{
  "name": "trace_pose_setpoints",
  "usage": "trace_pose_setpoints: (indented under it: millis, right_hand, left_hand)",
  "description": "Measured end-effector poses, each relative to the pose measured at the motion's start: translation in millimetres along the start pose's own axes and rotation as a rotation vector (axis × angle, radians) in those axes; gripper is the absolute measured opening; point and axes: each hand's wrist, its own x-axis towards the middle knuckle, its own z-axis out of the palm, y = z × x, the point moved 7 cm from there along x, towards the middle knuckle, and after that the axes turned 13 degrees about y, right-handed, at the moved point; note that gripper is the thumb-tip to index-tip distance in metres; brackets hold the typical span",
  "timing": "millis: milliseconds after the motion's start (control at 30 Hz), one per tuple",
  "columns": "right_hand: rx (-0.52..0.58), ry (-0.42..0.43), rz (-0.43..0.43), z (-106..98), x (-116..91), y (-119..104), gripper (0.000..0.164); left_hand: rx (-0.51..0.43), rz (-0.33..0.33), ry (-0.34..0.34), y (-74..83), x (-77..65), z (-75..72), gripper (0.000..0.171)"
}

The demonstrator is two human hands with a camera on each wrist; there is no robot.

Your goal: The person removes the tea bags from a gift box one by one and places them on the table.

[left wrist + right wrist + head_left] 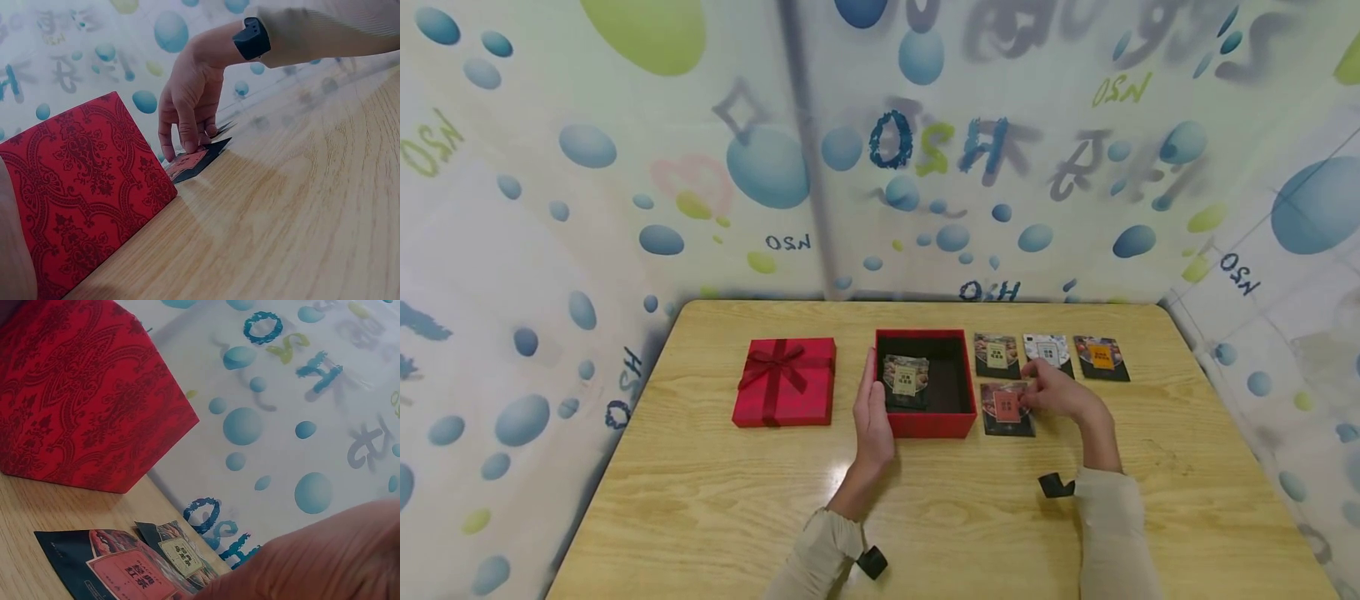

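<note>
A red open-topped box (931,426) with a dark inside stands mid-table. One packet (906,379) with a pale green label lies inside it, at the left. My left hand (875,414) rests along the box's left wall, fingers straight. Right of the box lies a dark packet with a salmon-red label (1002,410). Over its right side my right hand (1060,393) reaches down, thumb and fingers apart, fingertips touching the packet. In the left wrist view the right hand (192,103) bends down to that packet (194,164). The right wrist view hides the fingertips.
Behind the salmon-red packet lie a green-labelled packet (996,355), a whitish packet (1048,348) partly under the right hand, and an orange-labelled packet (1102,358). A red lid with a dark ribbon bow (803,392) lies left of the box. A patterned wall covering (760,275) borders the table.
</note>
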Motion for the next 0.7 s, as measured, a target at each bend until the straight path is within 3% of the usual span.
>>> trace_pose_setpoints:
  millis: [267,400,533,700]
  right_hand:
    - [-0.128,0.042,0.012,-7.6,-4.5,-7.6,0.048]
    - [-0.192,0.159,-0.052,-17.3,-3.8,-19.1,0.030]
    - [-0.173,0.301,-0.156,-24.6,-3.0,-34.8,0.014]
    - [-0.102,0.412,-0.196,-20.7,-3.3,-53.1,0.017]
  left_hand:
    - [-0.009,0.010,0.000,3.2,0.7,0.8,0.052]
    - [-0.001,0.006,-0.002,2.2,0.4,0.4,0.052]
    - [0.003,-0.004,-0.007,0.9,0.3,0.2,0.052]
    - [0.008,-0.014,-0.010,2.0,0.3,0.4,0.053]
